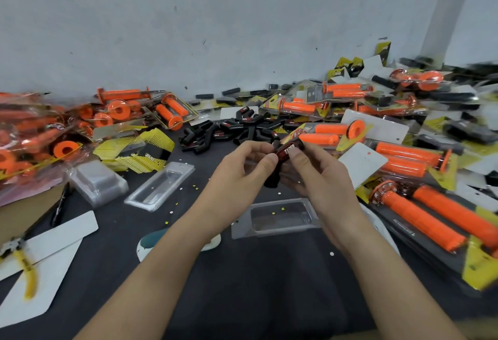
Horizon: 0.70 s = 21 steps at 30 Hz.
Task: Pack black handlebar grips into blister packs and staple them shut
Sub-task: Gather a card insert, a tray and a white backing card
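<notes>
Both hands hold a black handlebar grip (285, 152) with a red and white logo above the dark table. My left hand (242, 169) pinches its left side between thumb and fingers. My right hand (315, 169) grips its right end from the other side. Below the hands lies an open clear blister pack (280, 217), flat on the table. A pile of loose black grips (237, 129) sits just beyond the hands. Two more clear blister trays (161, 186) (99, 182) lie to the left. A stapler is hard to make out; a teal and white object (147, 242) lies under my left forearm.
Heaps of packed orange grips (420, 161) (67, 129) flank the work spot right and left. White backing cards (45, 248) and yellow-handled pliers (24, 267) lie at the near left, beside a black pen (60, 204). A grey wall (215, 29) closes the back.
</notes>
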Each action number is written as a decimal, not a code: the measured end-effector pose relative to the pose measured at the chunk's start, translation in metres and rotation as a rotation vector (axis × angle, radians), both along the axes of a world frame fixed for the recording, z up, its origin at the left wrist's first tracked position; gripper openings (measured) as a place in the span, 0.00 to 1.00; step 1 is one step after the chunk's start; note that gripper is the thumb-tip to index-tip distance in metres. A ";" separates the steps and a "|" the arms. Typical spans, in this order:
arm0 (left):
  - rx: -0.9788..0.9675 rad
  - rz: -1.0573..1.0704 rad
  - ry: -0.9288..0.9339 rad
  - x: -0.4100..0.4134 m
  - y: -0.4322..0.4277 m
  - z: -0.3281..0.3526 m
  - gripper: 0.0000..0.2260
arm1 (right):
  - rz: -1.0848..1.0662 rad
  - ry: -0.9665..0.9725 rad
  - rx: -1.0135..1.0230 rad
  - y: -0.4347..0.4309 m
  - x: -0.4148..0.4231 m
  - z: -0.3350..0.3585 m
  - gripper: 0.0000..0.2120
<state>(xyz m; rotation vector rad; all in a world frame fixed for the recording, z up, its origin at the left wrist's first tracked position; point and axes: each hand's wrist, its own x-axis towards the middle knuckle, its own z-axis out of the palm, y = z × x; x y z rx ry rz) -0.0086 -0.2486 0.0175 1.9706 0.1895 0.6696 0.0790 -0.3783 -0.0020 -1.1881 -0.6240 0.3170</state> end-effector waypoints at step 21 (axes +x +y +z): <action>0.837 -0.046 0.488 -0.001 0.008 -0.039 0.12 | -0.150 -0.089 -0.582 -0.008 0.018 -0.029 0.15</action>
